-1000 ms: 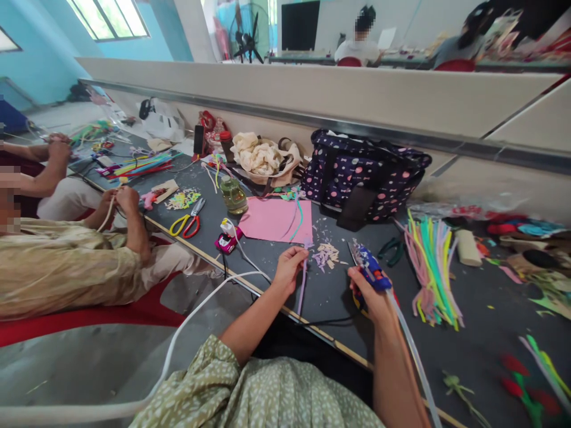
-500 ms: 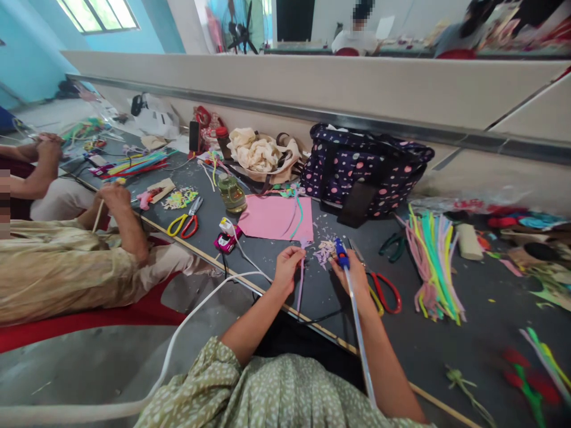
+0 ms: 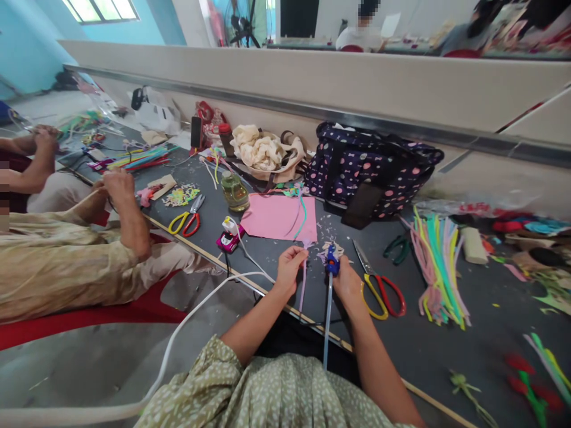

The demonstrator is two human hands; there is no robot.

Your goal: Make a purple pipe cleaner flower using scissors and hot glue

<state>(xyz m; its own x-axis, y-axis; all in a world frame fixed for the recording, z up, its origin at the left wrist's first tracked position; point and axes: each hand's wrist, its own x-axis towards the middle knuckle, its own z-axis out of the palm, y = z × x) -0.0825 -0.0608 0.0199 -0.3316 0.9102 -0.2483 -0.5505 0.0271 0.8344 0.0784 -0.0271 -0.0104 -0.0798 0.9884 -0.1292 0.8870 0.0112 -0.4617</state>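
Observation:
Between the fingertips of my left hand (image 3: 291, 267) is a lilac pipe cleaner (image 3: 303, 286), its stem hanging down and a small lilac tuft at its top. My right hand (image 3: 348, 280) is wrapped round a blue glue gun (image 3: 332, 260), with a long clear glue stick (image 3: 328, 324) running out of its back towards me. The gun stands to the right of the pipe cleaner, apart from it. Behind the gun lies a heap of pale and lilac clippings (image 3: 332, 246). Scissors with one yellow and one red handle (image 3: 390, 294) lie just right of my right hand.
A pink sheet (image 3: 281, 217), a glass jar (image 3: 235, 191) and a magenta power strip (image 3: 229, 238) lie ahead and left. Further right are green pliers (image 3: 397, 248) and bundled coloured pipe cleaners (image 3: 439, 267). A dotted bag (image 3: 372, 169) stands behind. A co-worker's hands (image 3: 118, 184) work at left.
My right hand has swung the glue gun left, nearer the pipe cleaner, uncovering the scissors' blades. My left hand is nearly still. The view has shifted slightly.

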